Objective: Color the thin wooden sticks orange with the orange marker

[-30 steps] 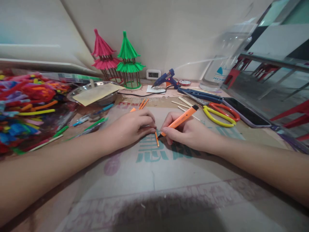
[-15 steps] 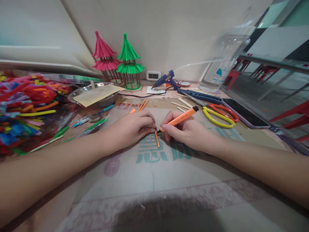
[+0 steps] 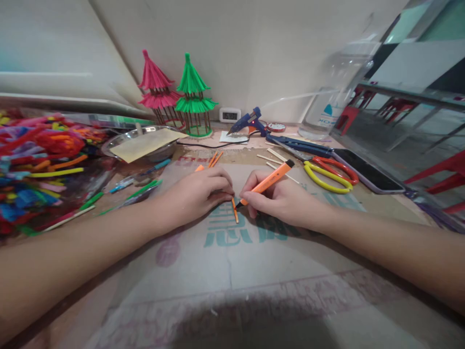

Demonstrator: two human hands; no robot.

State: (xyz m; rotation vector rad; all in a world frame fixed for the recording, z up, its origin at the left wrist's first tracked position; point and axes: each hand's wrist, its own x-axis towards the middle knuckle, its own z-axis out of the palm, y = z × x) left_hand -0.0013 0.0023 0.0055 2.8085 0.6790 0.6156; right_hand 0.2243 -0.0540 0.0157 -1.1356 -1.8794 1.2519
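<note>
My left hand rests on the cardboard, its fingertips pinching the upper end of a thin orange stick. My right hand grips an orange marker like a pen, black end up and to the right. The marker's dark tip touches or nearly touches the middle of the stick. Beyond my left hand lie several orange sticks, and an orange cap-like piece shows just over its knuckles. Several plain pale sticks lie past my right hand.
Pink and green pagoda models stand at the wall beside a glue gun and small clock. Scissors, a phone and a big bottle are right. Colourful pipe cleaners and a metal bowl are left.
The marker and my right hand have moved slightly down and left, so its tip is lower along the stick. My left hand stays on the stick's end.
</note>
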